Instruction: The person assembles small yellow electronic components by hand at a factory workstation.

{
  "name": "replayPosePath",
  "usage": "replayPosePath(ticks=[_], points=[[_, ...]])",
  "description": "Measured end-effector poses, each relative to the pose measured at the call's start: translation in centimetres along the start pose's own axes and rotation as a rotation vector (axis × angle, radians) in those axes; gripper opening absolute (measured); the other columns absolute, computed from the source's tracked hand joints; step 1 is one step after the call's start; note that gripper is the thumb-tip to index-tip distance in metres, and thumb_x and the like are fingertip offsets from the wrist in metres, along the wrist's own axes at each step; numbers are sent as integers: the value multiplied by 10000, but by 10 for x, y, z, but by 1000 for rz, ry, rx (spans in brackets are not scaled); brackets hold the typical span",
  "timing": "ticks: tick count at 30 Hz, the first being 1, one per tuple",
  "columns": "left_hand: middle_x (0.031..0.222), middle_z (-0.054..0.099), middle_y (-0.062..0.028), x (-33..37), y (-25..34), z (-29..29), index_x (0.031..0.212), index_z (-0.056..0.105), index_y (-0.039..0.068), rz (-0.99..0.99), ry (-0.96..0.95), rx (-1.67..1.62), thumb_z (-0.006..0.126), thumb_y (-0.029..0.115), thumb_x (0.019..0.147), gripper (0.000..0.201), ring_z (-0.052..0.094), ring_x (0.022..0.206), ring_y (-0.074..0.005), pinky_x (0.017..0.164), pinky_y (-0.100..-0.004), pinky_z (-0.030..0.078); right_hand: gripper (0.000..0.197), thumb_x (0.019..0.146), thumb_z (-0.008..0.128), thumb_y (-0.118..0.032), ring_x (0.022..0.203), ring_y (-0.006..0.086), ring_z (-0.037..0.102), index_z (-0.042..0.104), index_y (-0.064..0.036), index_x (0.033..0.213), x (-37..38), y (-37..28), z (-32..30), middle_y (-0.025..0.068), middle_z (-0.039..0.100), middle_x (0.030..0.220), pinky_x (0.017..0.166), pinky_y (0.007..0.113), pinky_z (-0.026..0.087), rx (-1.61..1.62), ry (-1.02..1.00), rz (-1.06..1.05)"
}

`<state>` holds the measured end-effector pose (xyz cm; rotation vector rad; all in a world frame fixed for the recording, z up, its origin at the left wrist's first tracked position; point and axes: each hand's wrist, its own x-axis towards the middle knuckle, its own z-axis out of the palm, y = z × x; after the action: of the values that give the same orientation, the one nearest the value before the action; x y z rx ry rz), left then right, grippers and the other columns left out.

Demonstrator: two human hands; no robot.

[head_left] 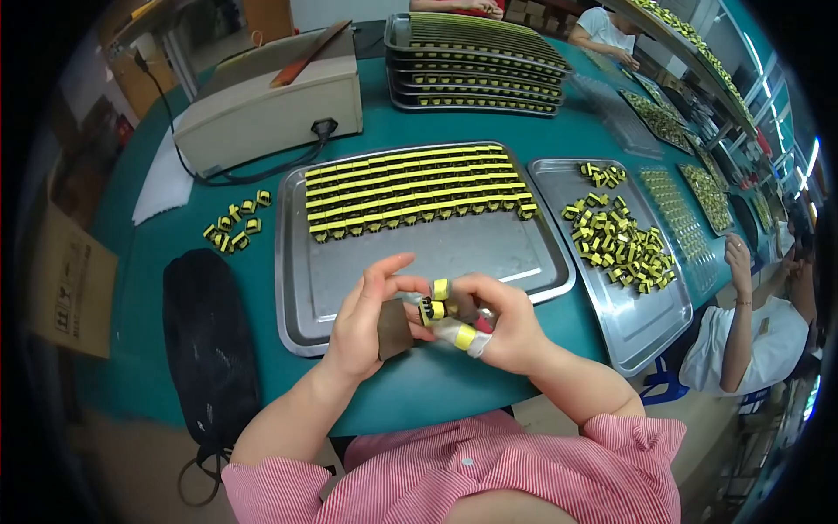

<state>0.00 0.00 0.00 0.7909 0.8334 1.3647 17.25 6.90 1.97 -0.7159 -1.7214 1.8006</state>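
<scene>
My left hand [356,325] and my right hand [513,332] meet above the near edge of the middle tray. Between their fingertips is a small black-and-yellow transformer [430,310], gripped from both sides. My left index finger reaches out above it, and a brown wrap covers the left thumb. A pale cover with a yellow band [465,337] sits on my right thumb. Another yellow piece [441,288] shows by the right fingertips; whether it is a part or finger tape I cannot tell. Beyond lies a metal tray [419,279] with several neat rows of yellow-topped transformers [419,188].
Loose transformers heap in a second tray [624,345] on the right; a few more [234,220] lie left. Stacked full trays [476,70] and a beige box-shaped device [271,105] with a black cable stand behind. A black pouch [209,341] lies left. Co-workers sit right.
</scene>
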Motion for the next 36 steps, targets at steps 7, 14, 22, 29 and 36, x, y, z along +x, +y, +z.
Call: replayPosePath(ticks=[7,14,22,29,36], points=[[1170,469,-219,0,1,5,1325,221,-6,83,-57,84,136,501,931,648,511,1055,-275,873,-355,443,364,556,718,-19,686,183,573,595,-65,896,5,13,4,50,640,896,635,286,403,-670,8,-704],[1166,488,-186,-2,-1,4,1312,244,-39,168,-98,60,178,392,967,556,529,1019,-227,863,-301,432,347,534,694,-8,668,188,574,602,-63,864,7,15,4,67,655,931,587,288,392,-773,9,-839],[1189,460,-196,-3,-1,3,1322,234,-7,165,-144,140,175,460,946,602,521,1038,-246,872,-325,433,369,504,688,-7,593,190,496,603,-66,857,5,11,6,61,655,940,556,283,379,-832,22,-872],[1194,450,-186,-1,-7,-1,1325,225,-6,165,-163,193,195,417,956,562,539,963,-214,804,-287,445,396,480,667,12,608,202,484,595,-63,862,3,11,9,52,634,902,559,288,380,-857,18,-875],[1188,458,-173,-4,-9,5,1327,229,-7,128,-132,293,199,417,956,564,538,899,-176,761,-264,440,406,466,649,20,619,217,482,588,-38,864,1,11,15,73,616,890,554,296,399,-855,5,-894]])
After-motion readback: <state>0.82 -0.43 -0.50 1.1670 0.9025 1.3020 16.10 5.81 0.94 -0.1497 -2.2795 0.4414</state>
